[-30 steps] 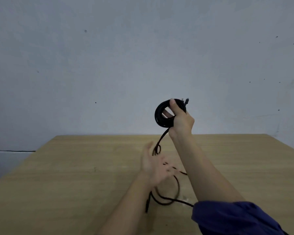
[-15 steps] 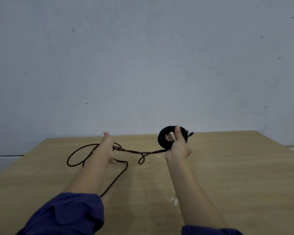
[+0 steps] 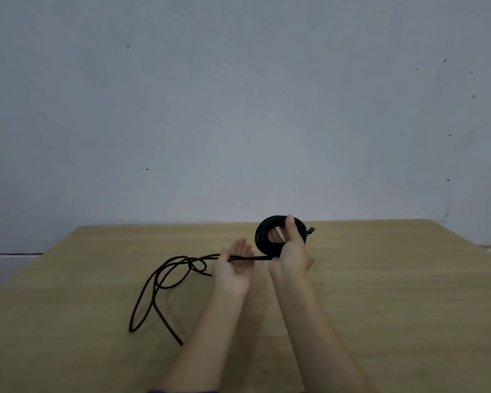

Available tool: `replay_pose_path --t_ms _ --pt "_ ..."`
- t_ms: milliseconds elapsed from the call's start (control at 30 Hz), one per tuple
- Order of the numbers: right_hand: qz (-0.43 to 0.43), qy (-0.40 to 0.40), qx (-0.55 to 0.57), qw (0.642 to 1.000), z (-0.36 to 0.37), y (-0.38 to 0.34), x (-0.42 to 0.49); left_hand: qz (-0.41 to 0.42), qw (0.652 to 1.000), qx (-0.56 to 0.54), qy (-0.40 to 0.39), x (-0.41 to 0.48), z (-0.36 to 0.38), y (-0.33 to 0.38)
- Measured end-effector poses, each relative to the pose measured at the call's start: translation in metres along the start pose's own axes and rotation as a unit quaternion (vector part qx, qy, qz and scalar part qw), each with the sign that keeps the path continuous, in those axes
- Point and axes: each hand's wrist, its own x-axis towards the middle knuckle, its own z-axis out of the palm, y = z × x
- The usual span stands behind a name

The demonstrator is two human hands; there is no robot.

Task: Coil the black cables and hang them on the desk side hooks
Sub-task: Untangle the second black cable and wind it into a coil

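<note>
My right hand [image 3: 291, 255] grips a tight coil of black cable [image 3: 262, 236] above the far middle of the wooden desk [image 3: 394, 293], thumb over its top; a plug end [image 3: 311, 230] sticks out to the right. A straight run of the cable leads left from the coil across the palm of my left hand [image 3: 234, 268], whose fingers are straight and spread. The loose rest of the cable [image 3: 165, 282] lies in loops on the desk to the left, its end near my left forearm.
A plain grey wall [image 3: 238, 109] rises behind the desk's far edge. No desk side hooks are in view. The desk's left and right edges slant away toward the floor.
My left hand has moved right, close to the coil, and now lies palm up under the cable. The loose loops have shifted nearer. My right hand holds the coil as before.
</note>
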Motion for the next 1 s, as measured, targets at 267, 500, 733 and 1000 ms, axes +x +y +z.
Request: replay_pose_path --t_ms 267,500,733,1000 --pt "-0.013 -0.076 -0.244 0.967 -0.012 0.011 -0.006 0.015 0.981 0.193 -0.009 0.000 0.005 0.022" --pt "0.017 -0.163 -0.411 0.897 -0.017 0.015 -0.011 -0.074 0.921 0.381 -0.042 -0.015 0.006 0.026" --pt "-0.064 -0.175 -0.580 0.793 -0.019 0.023 -0.011 -0.091 0.918 0.385 0.003 -0.007 0.001 0.016" --pt "-0.101 -0.254 -0.793 0.543 -0.026 0.011 -0.024 -0.053 0.869 0.490 0.051 -0.004 -0.001 0.023"
